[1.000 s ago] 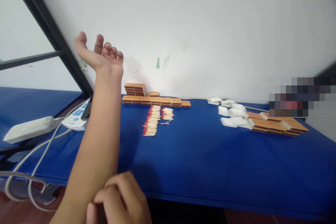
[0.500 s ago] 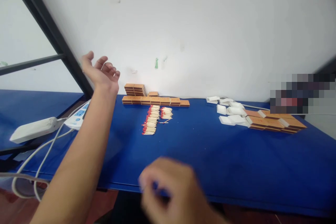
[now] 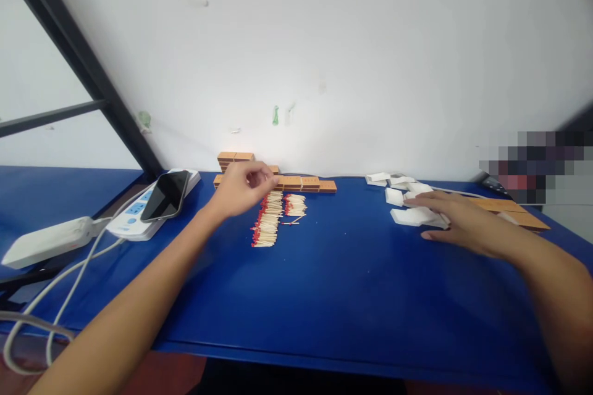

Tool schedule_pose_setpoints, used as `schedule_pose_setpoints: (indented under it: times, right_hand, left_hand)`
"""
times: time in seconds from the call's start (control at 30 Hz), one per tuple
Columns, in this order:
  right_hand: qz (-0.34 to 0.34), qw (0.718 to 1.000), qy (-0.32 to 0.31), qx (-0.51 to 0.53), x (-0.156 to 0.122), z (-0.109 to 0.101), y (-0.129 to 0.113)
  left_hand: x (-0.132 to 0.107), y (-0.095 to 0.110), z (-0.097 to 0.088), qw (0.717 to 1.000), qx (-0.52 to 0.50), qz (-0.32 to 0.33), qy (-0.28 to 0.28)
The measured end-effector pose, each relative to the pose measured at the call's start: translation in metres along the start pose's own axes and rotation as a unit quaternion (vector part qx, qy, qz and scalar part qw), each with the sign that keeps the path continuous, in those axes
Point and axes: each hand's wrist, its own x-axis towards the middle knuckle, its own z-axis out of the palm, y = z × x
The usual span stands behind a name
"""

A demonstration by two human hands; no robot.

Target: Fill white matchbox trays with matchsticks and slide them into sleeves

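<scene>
While the left hand hangs over the boxes, thumb and fingers curl towards each other in a loose ring, and whether anything sits pinched there I can't tell. Across the desk, the right hand is over the white trays, fingers stretched out, thumb well apart from them, nothing visible in their hold; contact with a tray is too close to call. Just below the left hand lie the matches, one long pile with red heads to the left, a smaller pile beside it, a couple of strays in front of that. Behind them runs the row of boxes, partly covered by the hand, with a stack behind its left end. Those look like the finished share, neatly lined up and closed as far as they show. Plenty seems left, though: matches loose on the desk, trays lying separate, and more orange boxes half hidden past the right hand, complete or mere sleeves, not clear. Somewhere midway, I'd judge. Far left, a phone rests on a power strip, well apart from the matches.
</scene>
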Motion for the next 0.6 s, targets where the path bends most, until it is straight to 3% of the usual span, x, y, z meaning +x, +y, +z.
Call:
schedule_pose_setpoints:
  times: [0.1,0.2,0.3,0.37,0.43,0.5,0.6]
  right_hand:
    - [-0.035,0.992,-0.109,-0.051,0.004,0.002,0.007]
    - [-0.013,0.995,-0.071,-0.075,0.006,-0.009,-0.004]
    - [0.034,0.999,-0.024,-0.030,0.005,-0.022,-0.043]
    - [0.042,0.996,-0.034,0.073,0.005,-0.021,-0.081]
    - [0.009,0.974,-0.043,0.224,0.008,-0.009,-0.121]
    - [-0.025,0.926,-0.082,0.366,0.013,0.012,-0.157]
    - [-0.026,0.870,-0.130,0.476,0.022,0.046,-0.192]
  left_hand:
    - [-0.011,0.001,0.005,0.999,0.031,0.018,-0.037]
    - [-0.018,0.005,0.003,0.997,0.053,0.040,-0.041]
    - [-0.021,0.009,0.002,0.993,0.084,0.064,-0.052]
    - [-0.023,0.012,0.006,0.990,0.104,0.077,-0.060]
    - [-0.025,0.015,0.012,0.987,0.112,0.094,-0.062]
    - [-0.027,0.017,0.018,0.986,0.107,0.110,-0.068]
    - [-0.029,0.017,0.024,0.986,0.093,0.113,-0.085]
